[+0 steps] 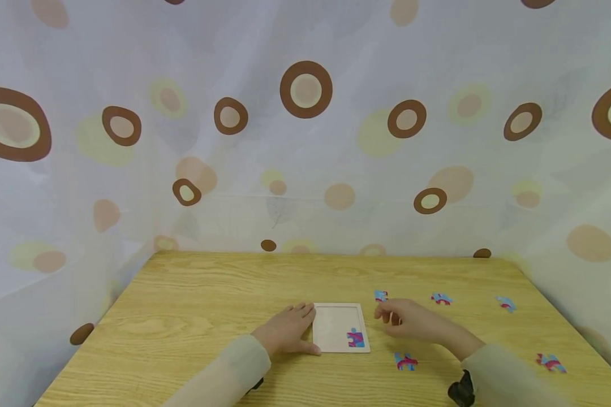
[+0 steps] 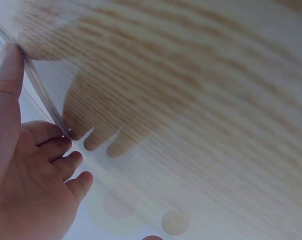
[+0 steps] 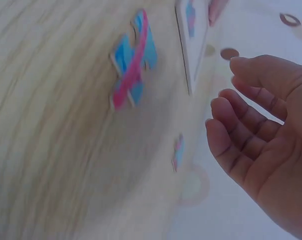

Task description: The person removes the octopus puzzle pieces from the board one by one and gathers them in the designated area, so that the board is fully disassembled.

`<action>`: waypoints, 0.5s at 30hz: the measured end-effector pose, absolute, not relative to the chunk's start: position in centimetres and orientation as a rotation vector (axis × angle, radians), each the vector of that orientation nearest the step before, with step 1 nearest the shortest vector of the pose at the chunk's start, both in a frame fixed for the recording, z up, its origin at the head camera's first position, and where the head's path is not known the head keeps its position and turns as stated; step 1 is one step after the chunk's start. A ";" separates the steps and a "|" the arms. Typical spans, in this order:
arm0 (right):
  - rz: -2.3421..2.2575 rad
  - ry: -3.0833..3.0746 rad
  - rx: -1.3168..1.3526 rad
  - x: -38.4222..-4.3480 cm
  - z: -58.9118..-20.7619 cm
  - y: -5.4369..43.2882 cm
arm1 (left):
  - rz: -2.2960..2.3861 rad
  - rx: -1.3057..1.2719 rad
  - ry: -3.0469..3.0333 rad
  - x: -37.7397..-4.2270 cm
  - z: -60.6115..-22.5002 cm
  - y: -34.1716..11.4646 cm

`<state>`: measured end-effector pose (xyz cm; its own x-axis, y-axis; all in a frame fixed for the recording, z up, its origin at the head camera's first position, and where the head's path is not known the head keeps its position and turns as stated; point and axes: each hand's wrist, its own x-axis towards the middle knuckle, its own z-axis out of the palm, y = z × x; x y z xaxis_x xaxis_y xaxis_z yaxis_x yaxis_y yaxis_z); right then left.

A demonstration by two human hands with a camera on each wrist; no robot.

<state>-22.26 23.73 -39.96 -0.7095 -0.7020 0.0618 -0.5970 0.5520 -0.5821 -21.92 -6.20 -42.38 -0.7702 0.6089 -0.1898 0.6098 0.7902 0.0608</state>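
Note:
A shallow white puzzle tray (image 1: 331, 323) lies on the table, one pink-and-blue puzzle piece (image 1: 356, 339) in its near right corner. Along the tray's left edge rests my left hand (image 1: 286, 330), fingertips at the far corner and thumb at the near one; the left wrist view shows the thumb (image 2: 10, 72) laid over the edge. My right hand (image 1: 412, 321) hovers right of the tray, fingers loosely bent and nothing held. One loose puzzle piece (image 1: 381, 295) lies just beyond it, another puzzle piece (image 1: 405, 362) nearer me, the latter large in the right wrist view.
Farther right on the wooden table (image 1: 209, 299) lie three more loose pieces: one puzzle piece (image 1: 441, 298) behind the right hand, a second puzzle piece (image 1: 506, 304) beyond, a third puzzle piece (image 1: 551, 363) near the right side. A spotted curtain (image 1: 305, 152) surrounds the back and sides.

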 end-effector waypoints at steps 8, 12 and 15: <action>-0.852 2.571 -1.023 -22.5 -41.5 20.0 | 0.005 0.946 2.782 -21.6 -41.8 -6.1; -0.858 2.563 -1.003 -22.5 -41.9 19.1 | 0.004 0.939 2.785 -21.7 -42.0 -6.1; -0.848 2.559 -0.980 -22.4 -41.9 18.8 | 0.003 0.940 2.785 -21.9 -42.2 -6.2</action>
<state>-22.42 18.80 -41.94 -0.7337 -0.6781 -0.0423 -0.5186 0.5992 -0.6099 -21.86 -6.15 -42.22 -0.7770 0.6003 -0.1895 0.5998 0.7974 0.0664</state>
